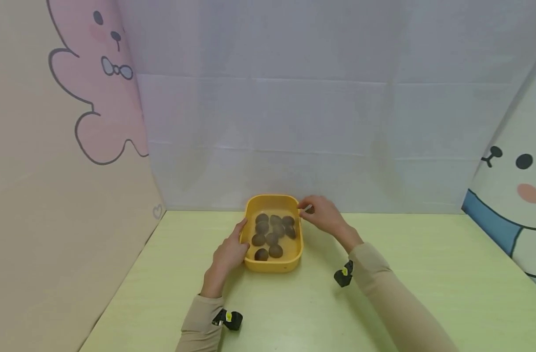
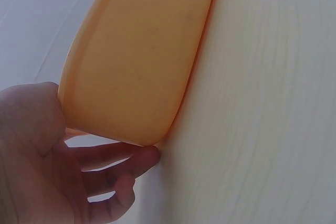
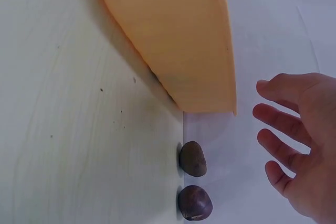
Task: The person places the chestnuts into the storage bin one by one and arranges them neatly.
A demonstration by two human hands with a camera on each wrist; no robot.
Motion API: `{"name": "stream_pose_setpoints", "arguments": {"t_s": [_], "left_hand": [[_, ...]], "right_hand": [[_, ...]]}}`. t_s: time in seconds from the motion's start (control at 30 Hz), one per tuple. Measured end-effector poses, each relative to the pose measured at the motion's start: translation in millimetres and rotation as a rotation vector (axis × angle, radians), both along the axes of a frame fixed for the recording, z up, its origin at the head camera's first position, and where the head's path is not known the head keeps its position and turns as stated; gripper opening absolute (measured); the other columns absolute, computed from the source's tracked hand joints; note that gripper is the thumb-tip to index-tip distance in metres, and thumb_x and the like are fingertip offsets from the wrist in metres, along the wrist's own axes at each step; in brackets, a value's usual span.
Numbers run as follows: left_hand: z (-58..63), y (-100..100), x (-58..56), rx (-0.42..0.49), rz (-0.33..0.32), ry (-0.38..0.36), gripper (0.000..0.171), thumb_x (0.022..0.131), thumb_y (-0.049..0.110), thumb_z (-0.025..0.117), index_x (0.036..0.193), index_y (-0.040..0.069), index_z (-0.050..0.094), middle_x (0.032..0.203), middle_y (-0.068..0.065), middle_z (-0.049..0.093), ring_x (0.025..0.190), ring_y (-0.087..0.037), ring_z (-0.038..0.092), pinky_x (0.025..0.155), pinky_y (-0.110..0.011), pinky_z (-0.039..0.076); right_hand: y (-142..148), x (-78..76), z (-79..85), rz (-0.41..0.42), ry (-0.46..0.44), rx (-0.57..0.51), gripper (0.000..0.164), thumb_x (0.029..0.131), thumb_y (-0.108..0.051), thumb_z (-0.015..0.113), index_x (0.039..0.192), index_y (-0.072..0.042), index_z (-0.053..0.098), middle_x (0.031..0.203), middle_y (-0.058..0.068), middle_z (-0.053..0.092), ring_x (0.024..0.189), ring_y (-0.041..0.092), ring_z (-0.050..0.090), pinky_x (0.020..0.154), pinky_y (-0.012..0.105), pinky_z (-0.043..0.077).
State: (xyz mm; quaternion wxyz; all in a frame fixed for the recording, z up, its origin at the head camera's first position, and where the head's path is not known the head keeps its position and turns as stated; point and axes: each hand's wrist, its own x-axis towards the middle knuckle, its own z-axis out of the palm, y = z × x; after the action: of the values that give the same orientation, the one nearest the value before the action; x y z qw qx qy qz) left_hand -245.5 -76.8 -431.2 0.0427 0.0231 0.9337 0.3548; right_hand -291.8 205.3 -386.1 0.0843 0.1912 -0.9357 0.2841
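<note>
A yellow plastic tub (image 1: 273, 266) stands on the table near the back wall, with several dark brown chestnuts (image 1: 275, 251) inside. My left hand (image 1: 230, 250) grips its left side, the thumb over the rim and the other fingers outside. In the left wrist view, the tub's side wall (image 2: 136, 61) fills the space above those fingers. Beside the tub's far right rim is my right hand (image 1: 322, 214); the right wrist view shows its fingers loosely bent, holding nothing, a little apart from the tub. Two loose chestnuts (image 3: 192, 159) lie on the table by the wall, near this hand.
White cloth (image 1: 268, 112) hangs as the back wall, right behind the tub. A panel with a pink bear (image 1: 105, 98) stands at the left, and one with a white cartoon figure (image 1: 514, 195) at the right. The pale yellow-green table (image 1: 426, 274) extends to both sides.
</note>
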Motion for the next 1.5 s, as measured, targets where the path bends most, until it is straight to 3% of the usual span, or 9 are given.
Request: {"name": "stream_pose_setpoints", "arguments": {"t_s": [0.3,0.47,0.67,0.87,1.1,1.2,1.5], "left_hand": [[0.9,-2,-0.2,0.000,0.008,0.002,0.068,0.093,0.021,0.052,0.157,0.031,0.030,0.108,-0.019,0.067,0.059,-0.023,0.050,0.052,-0.033,0.035],[1.4,-1,-0.4,0.001,0.005,0.000,0.068,0.093,0.022,0.052,0.157,0.032,0.029,0.096,-0.016,0.066,0.056,-0.021,0.048,0.051,-0.032,0.035],[2.6,2,0.2,0.008,0.004,-0.001,0.069,0.092,0.021,0.051,0.156,0.032,0.030,0.105,-0.018,0.067,0.057,-0.022,0.048,0.052,-0.033,0.035],[2.1,1,-0.1,0.003,0.002,-0.001,0.069,0.092,0.021,0.052,0.156,0.032,0.030,0.100,-0.017,0.067,0.057,-0.021,0.048,0.052,-0.032,0.035],[-0.8,1,-1.5,-0.003,0.000,0.013,0.069,0.092,0.022,0.052,0.156,0.033,0.030,0.092,-0.015,0.066,0.054,-0.020,0.047,0.051,-0.032,0.035],[-1.1,0,-1.8,0.002,0.001,0.011,0.069,0.092,0.022,0.052,0.156,0.034,0.030,0.096,-0.015,0.067,0.054,-0.020,0.047,0.051,-0.032,0.035],[-1.0,-2,-1.7,0.006,0.006,0.008,0.068,0.092,0.022,0.052,0.156,0.033,0.030,0.100,-0.016,0.067,0.055,-0.020,0.047,0.051,-0.032,0.035]], "right_hand": [[15,-4.6,0.3,-0.084,-0.067,-0.069,0.026,0.094,-0.016,0.064,0.115,-0.002,0.068,0.115,0.015,0.068,0.095,0.029,0.065,0.080,0.044,0.054],[22,-13.1,-5.7,-0.073,-0.059,-0.066,0.028,0.093,-0.015,0.065,0.116,0.000,0.067,0.113,0.018,0.068,0.092,0.030,0.063,0.082,0.046,0.052],[29,-25.8,-15.3,-0.063,-0.063,-0.063,0.030,0.092,-0.014,0.065,0.118,0.002,0.066,0.113,0.020,0.067,0.095,0.033,0.063,0.086,0.049,0.051],[33,-33.4,-23.5,-0.078,-0.088,-0.057,0.031,0.091,-0.013,0.066,0.118,0.003,0.066,0.113,0.022,0.066,0.101,0.036,0.064,0.089,0.050,0.051],[31,-37.6,-31.7,-0.085,-0.189,-0.078,0.038,0.091,-0.012,0.065,0.125,0.005,0.061,0.121,0.027,0.060,0.066,0.020,0.065,0.062,0.032,0.055],[30,-40.2,-33.2,-0.104,-0.210,-0.051,0.041,0.090,-0.014,0.066,0.127,0.003,0.061,0.124,0.026,0.060,0.059,0.015,0.062,0.059,0.028,0.051],[26,-44.4,-34.7,-0.121,-0.242,0.022,0.043,0.087,-0.011,0.067,0.127,0.003,0.061,0.126,0.023,0.062,0.055,0.014,0.059,0.059,0.029,0.049]]}}
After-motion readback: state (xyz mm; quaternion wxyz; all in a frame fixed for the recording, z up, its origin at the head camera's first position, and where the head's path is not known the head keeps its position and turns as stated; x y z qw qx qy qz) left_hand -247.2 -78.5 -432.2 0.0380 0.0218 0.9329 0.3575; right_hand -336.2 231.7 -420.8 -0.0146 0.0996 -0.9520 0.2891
